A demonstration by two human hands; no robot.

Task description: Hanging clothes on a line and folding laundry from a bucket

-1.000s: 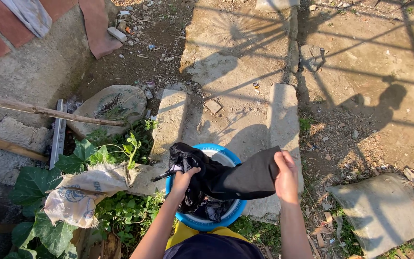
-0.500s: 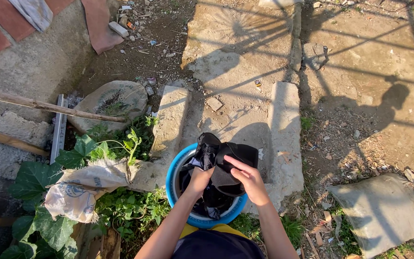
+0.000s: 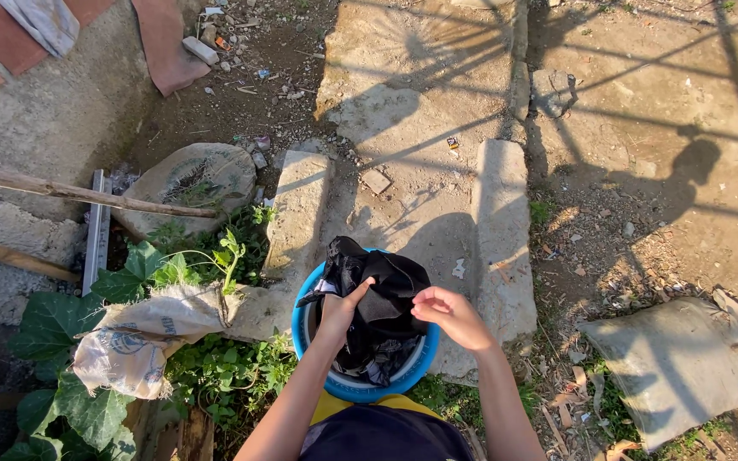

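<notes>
A blue round basin (image 3: 311, 354) stands on the ground just in front of me, with dark wet clothes inside. My left hand (image 3: 340, 309) grips a bunched black garment (image 3: 382, 286) held over the basin. My right hand (image 3: 452, 315) is at the garment's right edge, fingers pinching the cloth. The garment is folded together into a lump and hides most of the basin's inside.
Concrete slabs (image 3: 506, 230) lie beyond the basin. A filled sack (image 3: 675, 363) sits at the right, another sack (image 3: 143, 333) among green leaves at the left. A wooden pole (image 3: 79, 195) and a metal bar (image 3: 95, 230) lie at the far left.
A second ago the garment was stretched wide between both hands; my right hand has come in toward the left and the cloth is now bunched over the basin.
</notes>
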